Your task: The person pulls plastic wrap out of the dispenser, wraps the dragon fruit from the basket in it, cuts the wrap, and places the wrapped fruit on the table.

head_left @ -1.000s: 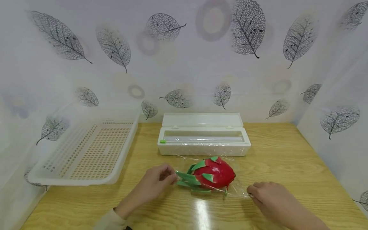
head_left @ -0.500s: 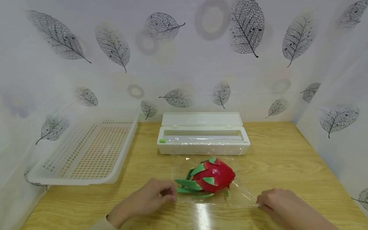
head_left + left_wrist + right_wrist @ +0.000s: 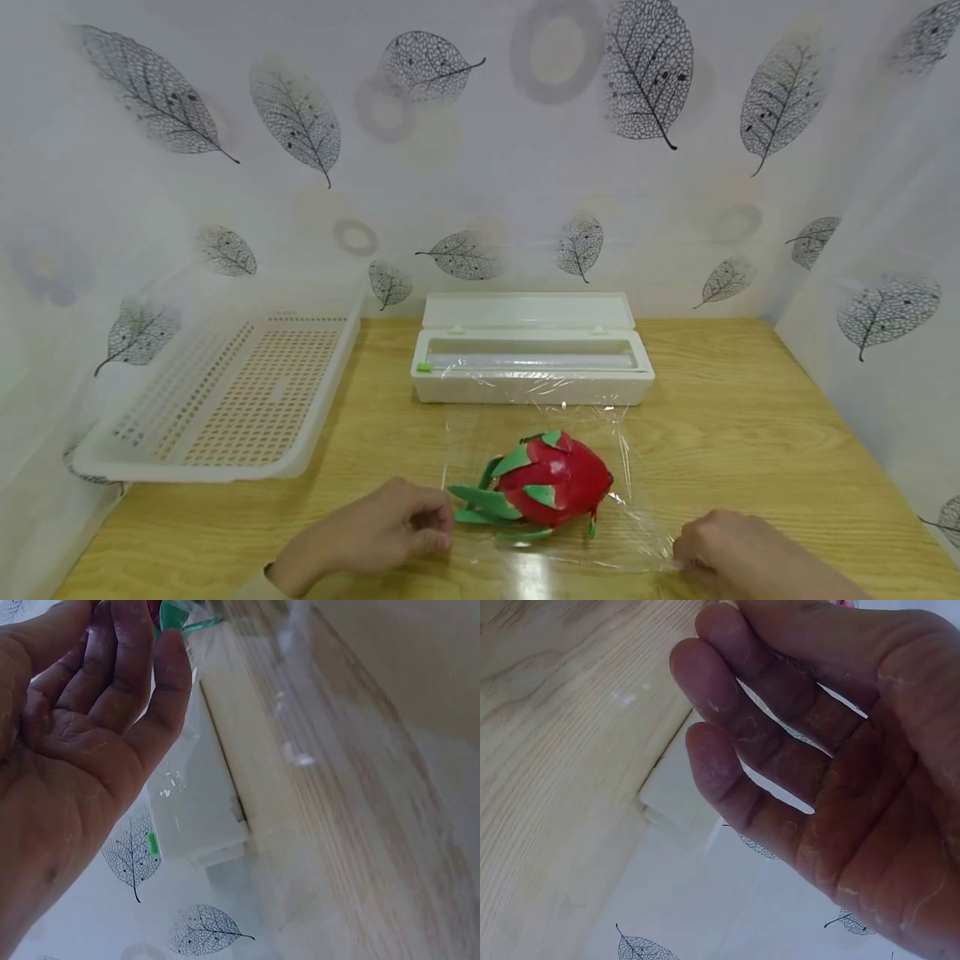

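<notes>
A red dragon fruit (image 3: 557,481) with green scales lies on its side at the middle front, overlapped by a sheet of clear cling film (image 3: 626,533). The sheet runs back to a white cling film dispenser (image 3: 532,387), whose lid stands raised over the roll. My left hand (image 3: 378,529) pinches the film's near left corner, beside the fruit's green tips. At the near right corner, my right hand (image 3: 727,550) pinches the film, its fingers curled. The left wrist view shows the left palm (image 3: 67,772) with bent fingers; the right palm (image 3: 877,802) fills much of the right wrist view.
On the left of the wooden table (image 3: 750,417) stands a white perforated plastic basket (image 3: 315,417). A leaf-patterned white curtain (image 3: 480,167) hangs behind and along both sides. A green slider (image 3: 424,367) sits at the dispenser's left end.
Both hands have drawn back toward the person, the right one also moving rightward. The film stretches longer from the dispenser, and the dragon fruit has come nearer with it.
</notes>
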